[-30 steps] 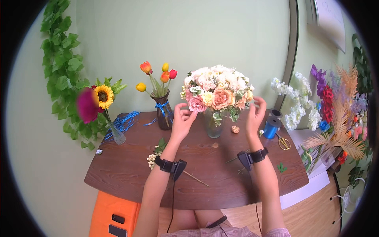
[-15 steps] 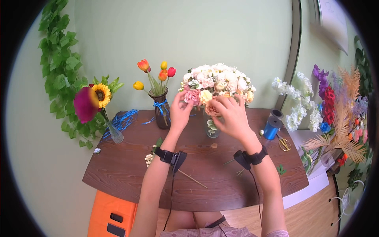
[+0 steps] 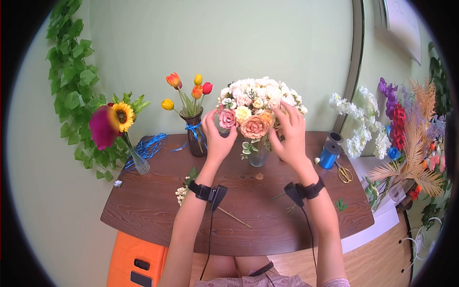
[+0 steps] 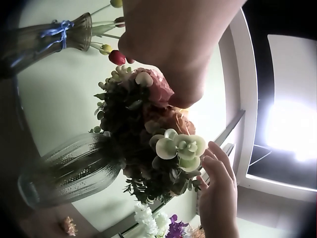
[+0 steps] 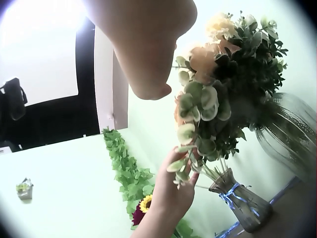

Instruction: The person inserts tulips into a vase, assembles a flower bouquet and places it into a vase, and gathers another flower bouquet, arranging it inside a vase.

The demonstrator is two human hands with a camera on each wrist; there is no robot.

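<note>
A round bouquet of white, cream and pink flowers stands in a ribbed clear glass vase. A pink rose, a yellow flower and a large peach rose face the front. My left hand curves loosely beside the pink rose, thumb tip right at its lower edge. On the other side my right hand has its fingers spread against the blooms, thumb near the peach rose. Eucalyptus-like leaves hang below the flowers between the hands.
Tulips fill a dark vase with blue ribbon on the left, beside a sunflower in a slim vase. Blue ribbon spool and scissors lie right. A berry stem and small leaves lie in front.
My right hand came in from the bouquet's right side, reached the peach rose, then drew back slightly right. The front flowers and hanging leaves have shifted left. My left hand moved slightly left.
</note>
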